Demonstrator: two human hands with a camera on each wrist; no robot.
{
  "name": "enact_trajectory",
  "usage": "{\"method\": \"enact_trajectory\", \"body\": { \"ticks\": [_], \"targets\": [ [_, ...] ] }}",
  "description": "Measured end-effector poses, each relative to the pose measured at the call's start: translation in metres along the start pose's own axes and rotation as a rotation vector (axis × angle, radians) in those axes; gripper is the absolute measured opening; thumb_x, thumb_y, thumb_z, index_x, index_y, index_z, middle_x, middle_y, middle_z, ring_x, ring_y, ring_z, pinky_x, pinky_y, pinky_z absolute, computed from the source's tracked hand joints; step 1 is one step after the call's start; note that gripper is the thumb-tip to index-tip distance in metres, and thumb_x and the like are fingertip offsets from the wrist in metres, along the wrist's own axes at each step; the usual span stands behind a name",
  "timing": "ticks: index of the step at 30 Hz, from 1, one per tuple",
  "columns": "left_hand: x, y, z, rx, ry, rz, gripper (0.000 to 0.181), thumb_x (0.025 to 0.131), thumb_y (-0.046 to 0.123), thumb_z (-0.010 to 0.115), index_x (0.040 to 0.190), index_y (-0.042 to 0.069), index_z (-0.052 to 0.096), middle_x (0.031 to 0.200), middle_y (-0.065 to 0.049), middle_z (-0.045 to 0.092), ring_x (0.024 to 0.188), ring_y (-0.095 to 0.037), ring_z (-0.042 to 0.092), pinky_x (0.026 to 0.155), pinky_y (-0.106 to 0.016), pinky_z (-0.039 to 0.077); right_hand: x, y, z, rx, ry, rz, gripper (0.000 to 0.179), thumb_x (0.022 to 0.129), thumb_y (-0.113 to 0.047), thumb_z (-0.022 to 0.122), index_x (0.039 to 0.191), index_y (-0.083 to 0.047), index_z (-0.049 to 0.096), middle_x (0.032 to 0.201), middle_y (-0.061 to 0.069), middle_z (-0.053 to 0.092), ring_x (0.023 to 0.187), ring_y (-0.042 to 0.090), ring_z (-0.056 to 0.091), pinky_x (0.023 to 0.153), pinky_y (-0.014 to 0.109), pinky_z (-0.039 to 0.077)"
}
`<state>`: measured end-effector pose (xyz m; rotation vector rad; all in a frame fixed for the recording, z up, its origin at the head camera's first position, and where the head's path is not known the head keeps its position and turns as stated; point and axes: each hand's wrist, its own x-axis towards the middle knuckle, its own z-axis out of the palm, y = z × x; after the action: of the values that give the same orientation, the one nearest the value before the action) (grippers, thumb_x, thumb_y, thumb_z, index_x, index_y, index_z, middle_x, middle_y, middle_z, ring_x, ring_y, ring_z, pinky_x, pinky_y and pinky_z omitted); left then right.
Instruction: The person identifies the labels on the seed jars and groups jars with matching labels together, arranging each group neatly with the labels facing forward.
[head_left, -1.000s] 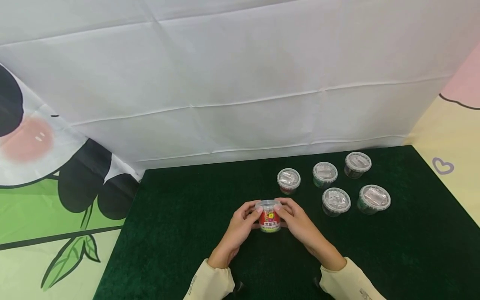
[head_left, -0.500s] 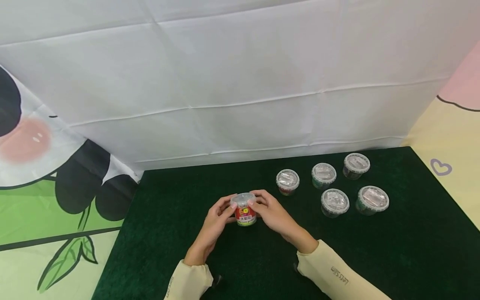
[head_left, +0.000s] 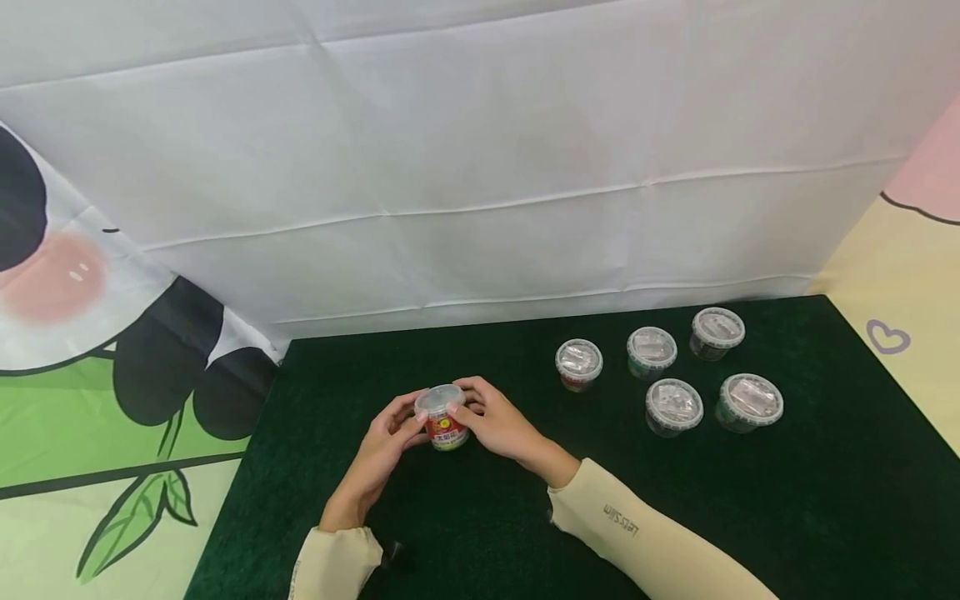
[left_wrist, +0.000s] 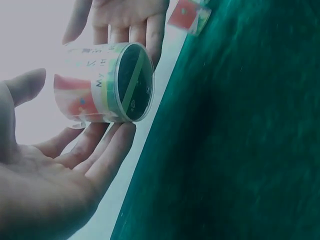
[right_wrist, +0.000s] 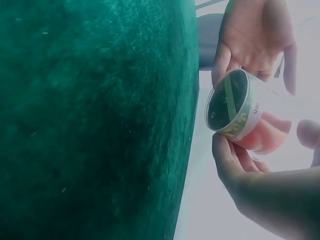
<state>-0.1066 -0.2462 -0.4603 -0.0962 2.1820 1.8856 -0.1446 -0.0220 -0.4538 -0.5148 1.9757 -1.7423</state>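
So, going left to right: the left hand [head_left: 381, 442] has its fingers curled round one side of the clear cup [head_left: 447, 428] with the red label, thumb on the front. The cup is up off the green cloth [head_left: 442, 533], since both wrist views catch its underside, and its lid [head_left: 440, 398] is on. The right hand [head_left: 495, 422] grips the other side, also thumb in front, so it's a proper two-handed hold.

What's new: the cup has slid a fair bit leftward over the last second, and now it's well apart from the other tubs. Reads like a carry in progress to me, not yet set down.

Further right, nothing seems touched: the reddish tub [head_left: 579, 364], the greenish tub [head_left: 652, 352], the front tub [head_left: 674, 407], the dark tub [head_left: 717, 332] at the back, then the far-right tub [head_left: 749, 402].
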Motion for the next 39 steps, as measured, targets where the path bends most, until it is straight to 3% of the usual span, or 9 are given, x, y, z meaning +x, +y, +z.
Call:
{"method": "enact_trajectory", "body": {
  "ticks": [6, 8, 15, 27, 39],
  "targets": [
    [-0.002, -0.002, -0.019, 0.027, -0.012, 0.012, 0.051, 0.113, 0.028, 0.051, 0.159, 0.007, 0.040, 0.159, -0.019, 0.044, 0.142, -0.033, 0.048, 0.117, -0.052, 0.045, 0.012, -0.004, 0.010, -0.013, -0.030, -0.027, 0.047, 0.111, -0.022, 0.055, 0.152, -0.001, 0.044, 0.146, 0.020, 0.057, 0.136, 0.038, 0.056, 0.113, 0.053, 0.049],
    [-0.002, -0.004, -0.026, 0.041, -0.021, 0.021, 0.052, 0.113, 0.029, 0.050, 0.159, 0.007, 0.038, 0.160, -0.019, 0.043, 0.143, -0.032, 0.048, 0.116, -0.046, 0.047, 0.016, -0.003, 0.013, -0.017, -0.037, -0.033, 0.048, 0.111, -0.021, 0.056, 0.153, -0.001, 0.044, 0.146, 0.020, 0.056, 0.137, 0.038, 0.055, 0.113, 0.053, 0.048],
    [-0.004, -0.010, -0.046, 0.101, -0.052, 0.075, 0.053, 0.114, 0.024, 0.051, 0.161, 0.005, 0.036, 0.162, -0.022, 0.040, 0.129, -0.003, 0.057, 0.103, -0.019, 0.051, 0.031, 0.001, 0.026, -0.066, -0.034, -0.058, 0.048, 0.110, -0.020, 0.058, 0.153, -0.002, 0.044, 0.149, 0.019, 0.055, 0.140, 0.037, 0.054, 0.115, 0.053, 0.046],
    [0.002, -0.016, -0.070, 0.121, -0.041, 0.091, 0.058, 0.112, 0.020, 0.055, 0.163, 0.006, 0.033, 0.164, -0.023, 0.037, 0.124, 0.008, 0.057, 0.102, -0.016, 0.050, 0.051, -0.003, 0.041, -0.109, -0.014, -0.068, 0.051, 0.109, -0.016, 0.060, 0.154, -0.004, 0.042, 0.152, 0.019, 0.053, 0.144, 0.034, 0.052, 0.116, 0.046, 0.047],
    [0.011, -0.017, -0.085, 0.119, -0.021, 0.089, 0.061, 0.111, 0.020, 0.058, 0.164, 0.005, 0.031, 0.166, -0.020, 0.034, 0.126, 0.010, 0.054, 0.102, -0.014, 0.049, 0.069, 0.001, 0.051, -0.133, -0.004, -0.097, 0.052, 0.108, -0.010, 0.061, 0.155, -0.002, 0.040, 0.153, 0.019, 0.052, 0.145, 0.034, 0.050, 0.116, 0.042, 0.047]
  ]
}}
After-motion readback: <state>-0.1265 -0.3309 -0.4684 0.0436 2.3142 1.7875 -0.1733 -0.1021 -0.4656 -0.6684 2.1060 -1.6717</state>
